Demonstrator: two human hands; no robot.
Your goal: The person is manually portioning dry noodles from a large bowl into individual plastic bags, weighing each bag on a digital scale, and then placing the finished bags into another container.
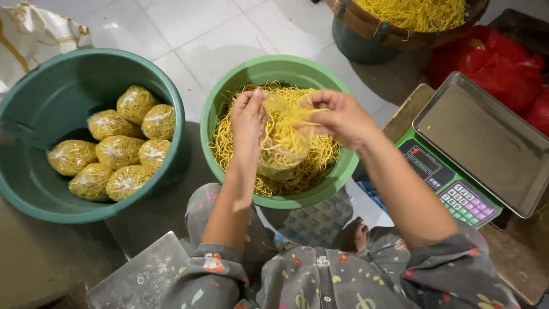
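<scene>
Pale floor tiles (pixel 189 34) fill the top of the head view, giving way to a darker, duller patch of ground nearer the seated person. Between the knees sits a light green plastic basin (pixel 269 70) heaped with loose yellow noodles (pixel 229 143). Over it the left hand (pixel 247 119) pinches one edge of a clear plastic bag (pixel 283 151), fingers closed on the film, holding the mouth up. The right hand (pixel 338 117) is closed around a tuft of noodle strands (pixel 294 117) at the bag's opening; the bag, already partly full, hangs between the two hands and dips into the basin.

To the left, just beside it, a dark green tub (pixel 34 109) holds a cluster of filled noodle bags (pixel 111 151), rounded and lying against one another. On the right an electronic scale (pixel 457 171) with a steel tray and a green keypad rests on a wooden board (pixel 409 111). Behind that lie red plastic bags (pixel 503 66). At the top edge a woven basket (pixel 372 26) carries more noodles. A white sack (pixel 31 31) shows at top left, and a grey metal sheet (pixel 143 277) lies near the left elbow.
</scene>
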